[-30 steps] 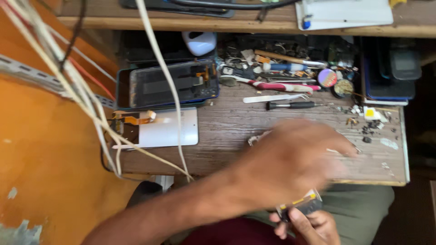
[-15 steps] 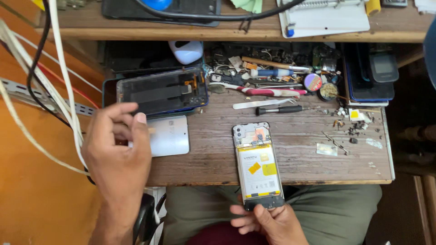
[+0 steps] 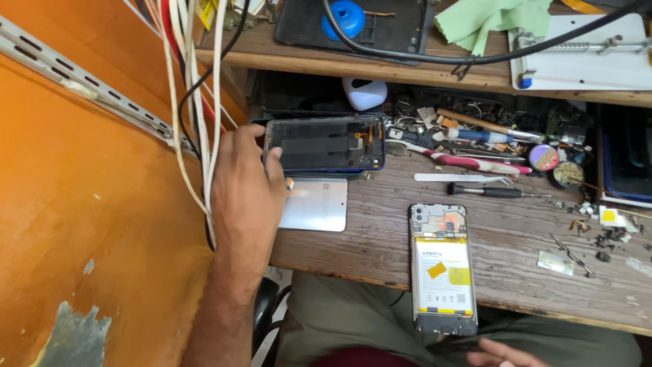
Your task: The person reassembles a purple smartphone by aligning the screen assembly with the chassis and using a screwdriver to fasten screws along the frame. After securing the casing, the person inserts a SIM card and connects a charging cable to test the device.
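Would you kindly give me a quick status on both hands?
Left hand on dark phone frame, grip unclear. Right hand open, just below opened phone. White cables hang beside left hand.

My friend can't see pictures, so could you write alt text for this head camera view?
A person's left hand rests on the end of a dark phone panel at the back of a cluttered wooden workbench. An opened phone, its battery showing, lies near the front edge, with the right hand just below it.

Bare arms, olive-green trousers (image 3: pixel 339 319), maroon shirt hem (image 3: pixel 367 357)
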